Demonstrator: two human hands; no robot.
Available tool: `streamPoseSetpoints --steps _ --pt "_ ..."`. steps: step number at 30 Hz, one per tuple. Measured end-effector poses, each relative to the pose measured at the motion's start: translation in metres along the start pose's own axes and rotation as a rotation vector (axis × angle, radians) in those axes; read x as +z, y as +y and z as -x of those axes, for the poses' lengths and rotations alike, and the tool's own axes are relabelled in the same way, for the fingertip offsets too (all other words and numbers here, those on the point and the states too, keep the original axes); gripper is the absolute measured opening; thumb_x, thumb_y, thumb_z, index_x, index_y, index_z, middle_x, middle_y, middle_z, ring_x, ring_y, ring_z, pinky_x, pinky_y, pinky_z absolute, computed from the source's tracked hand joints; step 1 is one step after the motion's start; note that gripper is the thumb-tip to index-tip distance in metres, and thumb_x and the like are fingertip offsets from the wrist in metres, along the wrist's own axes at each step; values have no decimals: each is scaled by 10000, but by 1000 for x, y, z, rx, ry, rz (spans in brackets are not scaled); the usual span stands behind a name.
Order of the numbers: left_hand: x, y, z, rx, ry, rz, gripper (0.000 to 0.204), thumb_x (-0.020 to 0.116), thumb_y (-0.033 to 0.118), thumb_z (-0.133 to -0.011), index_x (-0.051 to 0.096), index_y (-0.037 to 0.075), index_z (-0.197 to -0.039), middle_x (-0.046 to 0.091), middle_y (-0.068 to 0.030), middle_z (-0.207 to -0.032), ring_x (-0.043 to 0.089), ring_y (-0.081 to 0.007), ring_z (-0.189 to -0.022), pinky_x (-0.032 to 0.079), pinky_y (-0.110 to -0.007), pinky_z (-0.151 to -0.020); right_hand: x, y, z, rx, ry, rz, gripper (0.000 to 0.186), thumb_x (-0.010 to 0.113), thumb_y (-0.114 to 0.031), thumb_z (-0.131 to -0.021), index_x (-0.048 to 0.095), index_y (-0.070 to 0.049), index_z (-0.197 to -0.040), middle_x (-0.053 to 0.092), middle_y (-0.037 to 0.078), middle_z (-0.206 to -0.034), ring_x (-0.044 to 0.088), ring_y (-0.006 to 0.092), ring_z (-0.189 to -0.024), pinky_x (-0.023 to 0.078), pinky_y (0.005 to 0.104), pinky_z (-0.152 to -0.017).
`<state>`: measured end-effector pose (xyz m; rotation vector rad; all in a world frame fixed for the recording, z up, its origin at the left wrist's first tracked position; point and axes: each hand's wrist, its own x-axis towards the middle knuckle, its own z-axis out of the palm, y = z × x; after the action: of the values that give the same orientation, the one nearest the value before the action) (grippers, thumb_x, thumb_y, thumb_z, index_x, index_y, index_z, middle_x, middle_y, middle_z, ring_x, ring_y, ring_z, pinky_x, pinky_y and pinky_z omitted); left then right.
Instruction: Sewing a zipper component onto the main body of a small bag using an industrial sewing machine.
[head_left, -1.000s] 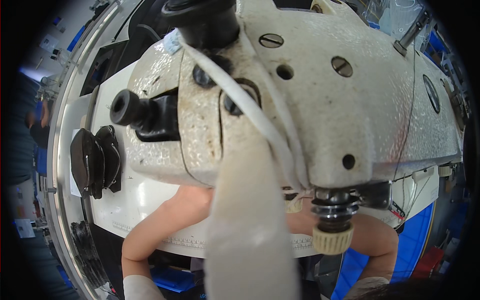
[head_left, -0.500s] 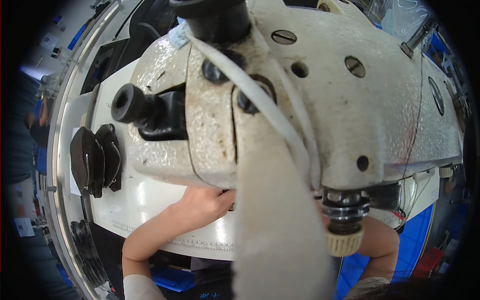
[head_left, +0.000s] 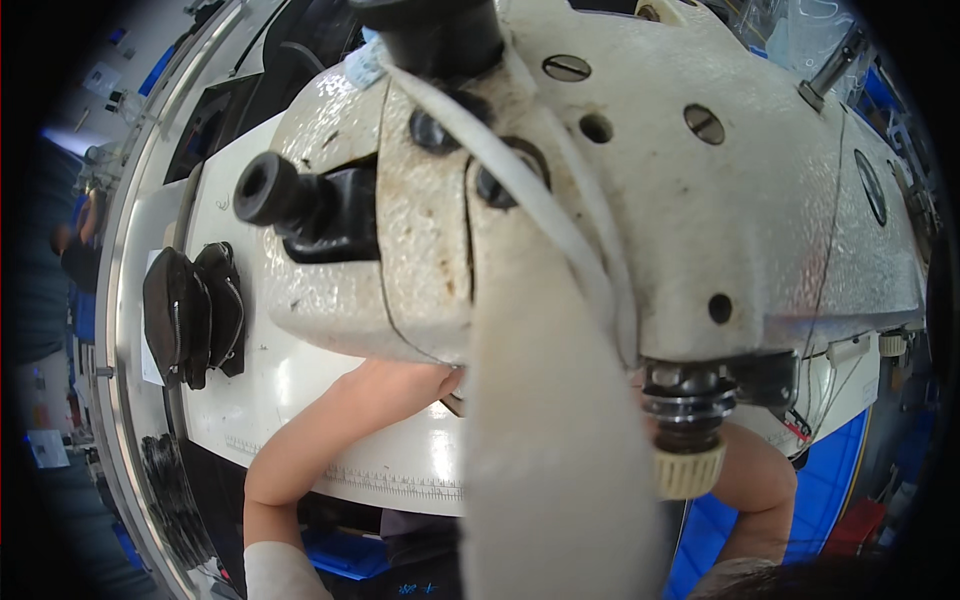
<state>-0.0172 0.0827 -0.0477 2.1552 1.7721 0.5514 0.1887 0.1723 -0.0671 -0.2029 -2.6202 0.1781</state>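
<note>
A worn off-white sewing machine head (head_left: 420,280) fills the middle and covers most of what my hands do. My left hand (head_left: 425,380) reaches in under its lower edge from the left; the fingers are hidden behind the machine and a blurred pale cloth strip (head_left: 560,430) hanging in front. Beside that hand a small brownish edge (head_left: 453,404) of something shows, too little to name. Of my right hand (head_left: 638,385) only a sliver of skin appears between the strip and the thread tension knob (head_left: 690,470). What either hand holds cannot be seen.
Several dark zipped pouches (head_left: 190,315) stand on the white table (head_left: 290,400) at the left. A printed ruler scale (head_left: 400,483) runs along its near edge. Blue panels (head_left: 845,490) lie below right. Another person (head_left: 80,245) is at the far left.
My left hand has moved slightly up and farther under the machine head, and more of the brownish edge shows beside it. The view has shifted slightly.
</note>
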Motion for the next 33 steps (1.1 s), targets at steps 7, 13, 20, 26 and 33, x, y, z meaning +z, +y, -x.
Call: streamPoseSetpoints --steps 7,13,20,26,33 --pt "13 -10 -12 217 263 -57 141 653 76 -759 650 30 -893 612 -115 -670 582 -219 -532 456 -330 -473 -9 8 -8 34 69 -33 145 610 -125 -644 624 -57 -771 601 113 -684 595 262 -645 478 367 -586" --pt "-3 12 -23 7 163 -94 119 638 123 -796 647 4 -796 606 -133 -622 582 -214 -495 452 -323 -461 -9 14 -18 42 137 -107 158 626 -103 -676 624 -60 -828 609 123 -686 597 277 -613 485 377 -565" --pt "-4 12 -21 13 194 -22 196 614 159 -813 627 -20 -735 594 -136 -582 587 -232 -484 453 -339 -450 -14 16 -20 -21 160 -57 107 645 -104 -626 593 -67 -712 604 98 -627 601 269 -578 477 372 -528" --pt "10 4 -22 276 362 220 179 629 110 -785 596 -42 -697 600 -151 -600 593 -250 -498 477 -343 -471 -15 17 -19 -51 153 -59 106 644 -105 -627 594 -67 -712 605 99 -628 604 269 -581 481 369 -535" --pt "12 3 -17 205 235 64 161 613 135 -811 627 -24 -790 624 -133 -633 611 -235 -537 491 -334 -496 -17 18 -19 -91 145 -60 104 643 -106 -628 596 -68 -712 606 99 -630 606 269 -586 485 365 -543"
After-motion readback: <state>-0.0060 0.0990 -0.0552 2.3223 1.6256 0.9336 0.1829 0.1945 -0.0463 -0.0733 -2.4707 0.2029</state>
